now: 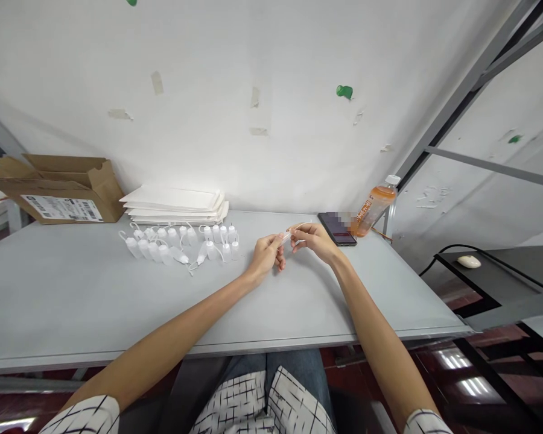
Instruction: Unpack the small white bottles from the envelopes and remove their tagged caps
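Both hands meet over the middle of the grey table. My left hand is closed on a small white bottle, its fingers pinched round it. From the right, my right hand pinches the top end of the same bottle, where a thin white strand shows above the fingers. To the left of my hands, several small white bottles with thin looped strands stand or lean in loose rows; some lie tilted at the front.
Behind the bottles lies a stack of white sheets or envelopes. An open cardboard box is at the back left. A dark phone and an orange drink bottle are at the right. The table's front edge runs before my lap.
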{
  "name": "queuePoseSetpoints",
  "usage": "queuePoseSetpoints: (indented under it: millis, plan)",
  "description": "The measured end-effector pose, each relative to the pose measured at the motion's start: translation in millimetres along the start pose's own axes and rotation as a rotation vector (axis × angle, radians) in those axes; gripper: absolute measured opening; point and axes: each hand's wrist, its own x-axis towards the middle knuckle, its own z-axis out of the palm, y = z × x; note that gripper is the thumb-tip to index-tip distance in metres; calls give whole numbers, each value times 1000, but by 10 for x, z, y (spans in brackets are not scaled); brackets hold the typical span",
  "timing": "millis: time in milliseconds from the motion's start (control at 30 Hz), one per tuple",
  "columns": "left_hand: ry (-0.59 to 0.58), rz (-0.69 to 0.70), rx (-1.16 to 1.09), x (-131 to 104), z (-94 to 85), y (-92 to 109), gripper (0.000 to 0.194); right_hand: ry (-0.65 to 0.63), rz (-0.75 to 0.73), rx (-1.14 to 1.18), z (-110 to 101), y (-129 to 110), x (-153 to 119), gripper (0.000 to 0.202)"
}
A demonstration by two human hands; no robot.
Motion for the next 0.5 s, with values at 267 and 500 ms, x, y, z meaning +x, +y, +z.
queuePoseSetpoints:
  millis: [267, 500]
  plan:
    - [14, -2, 21, -2, -10, -33, 35, 174, -41, -4, -76, -43, 5, 29]
    - [106, 200, 311, 47, -62, -124, 27, 263, 160, -613, -523, 19, -88, 12]
